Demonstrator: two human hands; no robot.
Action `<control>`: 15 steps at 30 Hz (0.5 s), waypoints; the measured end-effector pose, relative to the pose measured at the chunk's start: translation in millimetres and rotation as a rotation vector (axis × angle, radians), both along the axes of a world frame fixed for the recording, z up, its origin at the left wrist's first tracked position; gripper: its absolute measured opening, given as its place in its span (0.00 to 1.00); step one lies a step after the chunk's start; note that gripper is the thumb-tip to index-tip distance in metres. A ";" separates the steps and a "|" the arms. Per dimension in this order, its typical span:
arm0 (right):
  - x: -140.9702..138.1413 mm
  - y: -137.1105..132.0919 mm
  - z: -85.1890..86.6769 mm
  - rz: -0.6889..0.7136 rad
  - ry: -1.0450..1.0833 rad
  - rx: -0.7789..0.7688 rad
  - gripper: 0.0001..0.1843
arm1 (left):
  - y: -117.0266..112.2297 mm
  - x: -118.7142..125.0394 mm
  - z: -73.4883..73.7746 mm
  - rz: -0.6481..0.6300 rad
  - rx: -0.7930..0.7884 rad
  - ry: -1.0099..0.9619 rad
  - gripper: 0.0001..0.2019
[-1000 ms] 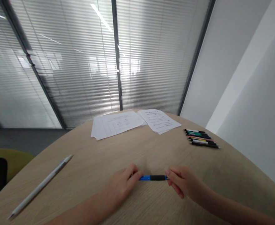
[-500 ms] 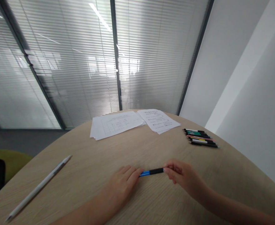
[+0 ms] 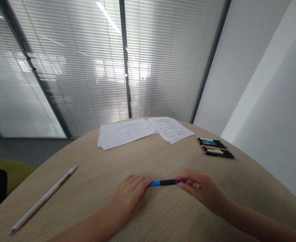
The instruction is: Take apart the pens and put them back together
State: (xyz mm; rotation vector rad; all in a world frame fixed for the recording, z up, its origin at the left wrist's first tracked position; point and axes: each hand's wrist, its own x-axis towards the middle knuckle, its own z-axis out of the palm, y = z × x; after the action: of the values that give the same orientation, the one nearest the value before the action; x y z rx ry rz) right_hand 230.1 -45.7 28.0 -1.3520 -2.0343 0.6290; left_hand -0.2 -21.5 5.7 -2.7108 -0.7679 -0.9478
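A blue pen (image 3: pixel 164 183) with a black grip stretches level between my two hands, low over the front of the wooden table (image 3: pixel 107 171). My left hand (image 3: pixel 130 191) is closed on its blue end, back of the hand up, so that end is hidden under the fingers. At the other end, my right hand (image 3: pixel 197 183) pinches the pen's tip between thumb and fingertips. The tip is mostly covered by the fingers, so its detail cannot be made out.
A long white stick-like pencil (image 3: pixel 43 200) lies slanted at the left. Several pens (image 3: pixel 216 152) rest side by side at the right. Two sets of printed papers, a left stack (image 3: pixel 126 132) and a right stack (image 3: pixel 172 129), lie at the far edge. A green chair (image 3: pixel 14 168) stands left.
The pen and my left hand have shifted slightly left and up. My right hand's fingers have changed their pinch at the tip, and a little more of that end shows.
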 end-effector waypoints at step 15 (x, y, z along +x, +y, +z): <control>-4.9 -2.8 -9.7 -0.059 -0.092 -0.215 0.20 | -2.1 -6.7 -11.6 -0.068 0.024 0.116 0.10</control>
State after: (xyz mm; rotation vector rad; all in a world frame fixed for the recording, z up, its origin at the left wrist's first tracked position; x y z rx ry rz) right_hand 225.2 -48.5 18.3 -1.5855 -2.0365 0.7905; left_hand -7.0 -23.7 -5.9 -2.7586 -0.6423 -0.7991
